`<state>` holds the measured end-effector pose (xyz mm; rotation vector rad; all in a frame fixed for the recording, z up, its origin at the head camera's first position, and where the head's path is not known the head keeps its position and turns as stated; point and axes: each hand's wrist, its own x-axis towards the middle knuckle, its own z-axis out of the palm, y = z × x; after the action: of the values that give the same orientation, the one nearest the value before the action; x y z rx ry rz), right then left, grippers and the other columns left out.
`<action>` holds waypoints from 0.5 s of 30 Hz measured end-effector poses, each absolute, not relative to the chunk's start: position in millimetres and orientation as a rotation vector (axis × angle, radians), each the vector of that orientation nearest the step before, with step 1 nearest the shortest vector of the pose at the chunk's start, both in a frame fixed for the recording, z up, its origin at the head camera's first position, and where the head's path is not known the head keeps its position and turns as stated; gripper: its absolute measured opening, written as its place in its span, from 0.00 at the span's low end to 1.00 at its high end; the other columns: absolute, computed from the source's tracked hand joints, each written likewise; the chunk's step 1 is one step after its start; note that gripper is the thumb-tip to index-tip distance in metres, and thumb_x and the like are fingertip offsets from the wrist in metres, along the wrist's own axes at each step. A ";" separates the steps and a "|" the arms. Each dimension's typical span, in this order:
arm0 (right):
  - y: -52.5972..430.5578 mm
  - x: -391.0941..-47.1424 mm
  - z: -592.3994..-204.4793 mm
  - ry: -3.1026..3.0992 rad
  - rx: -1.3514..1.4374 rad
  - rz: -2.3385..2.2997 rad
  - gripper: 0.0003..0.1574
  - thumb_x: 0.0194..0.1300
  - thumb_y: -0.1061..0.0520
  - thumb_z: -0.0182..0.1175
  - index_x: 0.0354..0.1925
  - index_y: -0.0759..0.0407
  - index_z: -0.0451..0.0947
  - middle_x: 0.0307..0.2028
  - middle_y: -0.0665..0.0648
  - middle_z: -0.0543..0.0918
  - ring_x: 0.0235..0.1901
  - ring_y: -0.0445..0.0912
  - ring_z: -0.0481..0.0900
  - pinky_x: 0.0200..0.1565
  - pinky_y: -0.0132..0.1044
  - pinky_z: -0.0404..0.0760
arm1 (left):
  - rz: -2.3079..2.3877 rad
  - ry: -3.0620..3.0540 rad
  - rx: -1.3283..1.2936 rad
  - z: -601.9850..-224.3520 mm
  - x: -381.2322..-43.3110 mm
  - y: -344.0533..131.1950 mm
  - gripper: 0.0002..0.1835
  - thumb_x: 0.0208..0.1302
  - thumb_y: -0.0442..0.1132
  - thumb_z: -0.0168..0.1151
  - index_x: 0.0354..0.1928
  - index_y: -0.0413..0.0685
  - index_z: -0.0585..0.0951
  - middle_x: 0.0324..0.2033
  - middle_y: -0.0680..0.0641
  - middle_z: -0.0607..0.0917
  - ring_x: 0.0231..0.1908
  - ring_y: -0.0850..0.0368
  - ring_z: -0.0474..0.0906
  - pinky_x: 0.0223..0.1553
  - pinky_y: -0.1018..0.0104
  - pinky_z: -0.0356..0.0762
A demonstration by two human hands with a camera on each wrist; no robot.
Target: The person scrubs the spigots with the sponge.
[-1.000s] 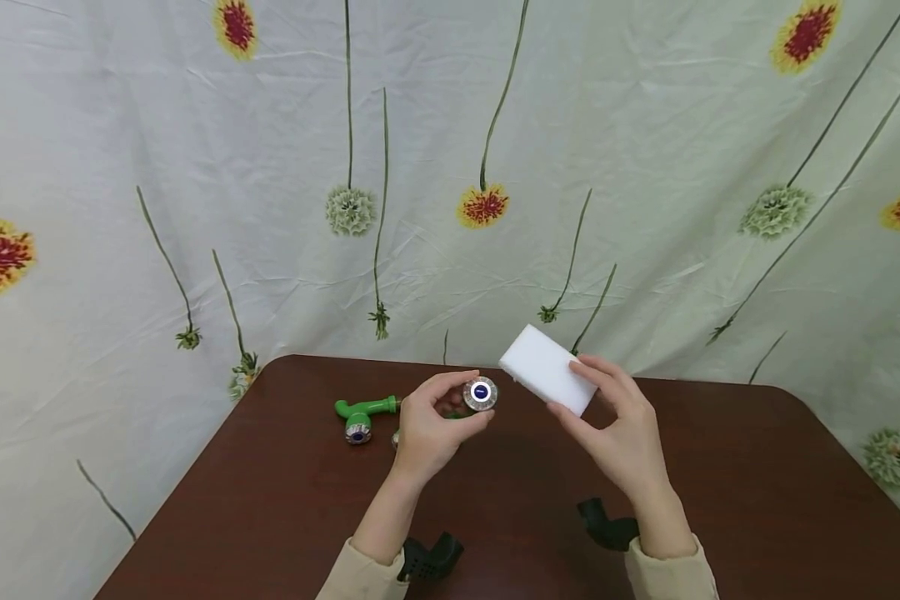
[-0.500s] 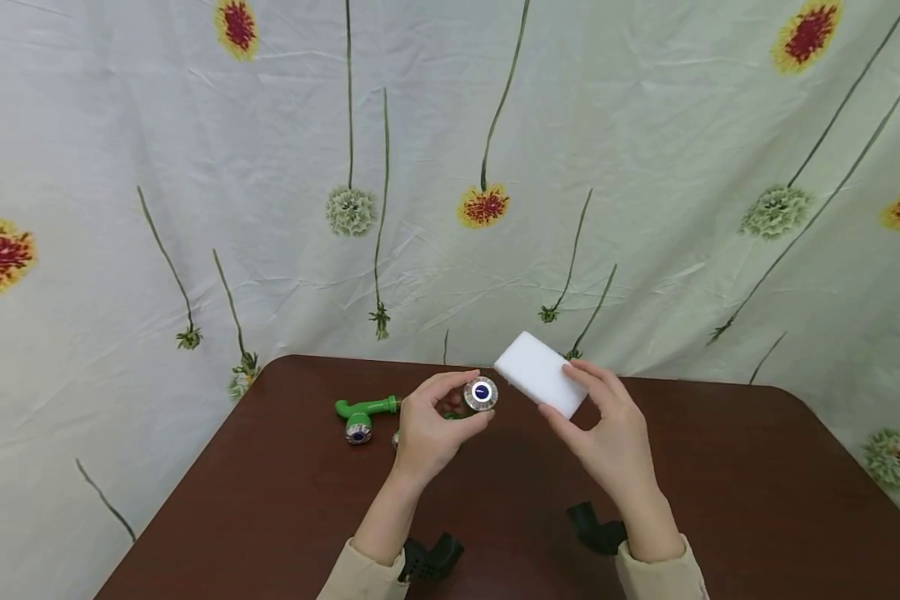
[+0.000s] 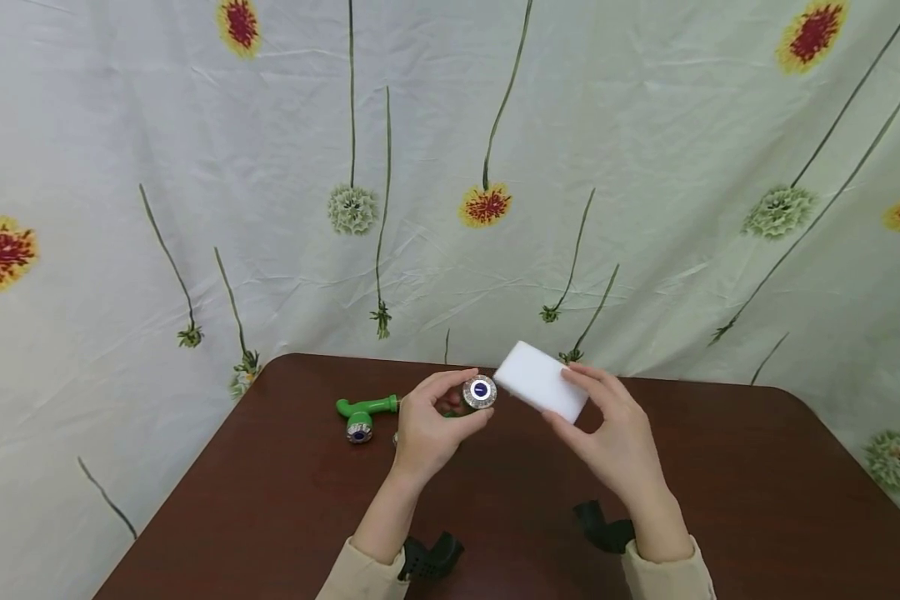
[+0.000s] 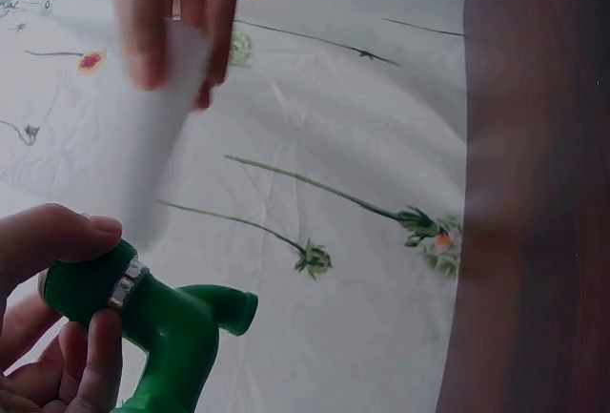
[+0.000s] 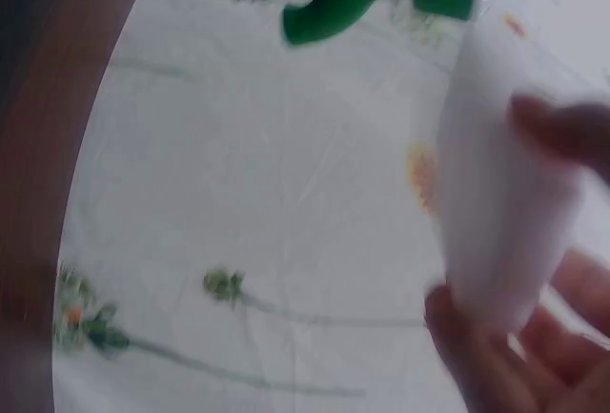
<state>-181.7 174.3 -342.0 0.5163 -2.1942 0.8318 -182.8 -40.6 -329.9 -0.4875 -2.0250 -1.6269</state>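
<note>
My left hand [image 3: 429, 427] grips a green plastic faucet [image 4: 176, 341] by its round knob, between thumb and fingers. The knob's end, with a silver ring and a blue centre, faces the head camera. My right hand [image 3: 621, 433] pinches a white sponge block [image 3: 542, 382] between thumb and fingers. One corner of the sponge is right beside the knob; whether they touch I cannot tell. Both things are held up above the table. In the right wrist view the sponge is blurred. Most of the faucet is hidden behind the left hand in the head view.
Another green faucet [image 3: 360, 414] lies on the dark brown table [image 3: 525, 475], left of the left hand. A small part of something else shows behind that hand. A flower-printed cloth [image 3: 450, 267] hangs behind the table. Black mounts [image 3: 432, 557] sit at both wrists.
The right hand has moved slightly left and down, bringing the sponge closer to the faucet's knob. The left hand and its faucet have stayed nearly still.
</note>
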 end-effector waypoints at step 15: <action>172.6 -175.4 -337.1 -2.185 0.750 0.938 0.32 0.43 0.61 0.76 0.50 0.56 0.80 0.54 0.51 0.77 0.54 0.47 0.74 0.48 0.25 0.74 | -1.675 -2.034 -0.468 -348.3 -197.8 -40.0 0.23 0.39 0.22 0.72 0.44 0.37 0.84 0.35 0.43 0.83 0.31 0.46 0.74 0.33 0.52 0.80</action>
<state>-175.4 172.6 -337.1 0.7504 -2.1849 0.9378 -197.8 -40.0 -348.3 -0.4684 -2.0341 -1.6750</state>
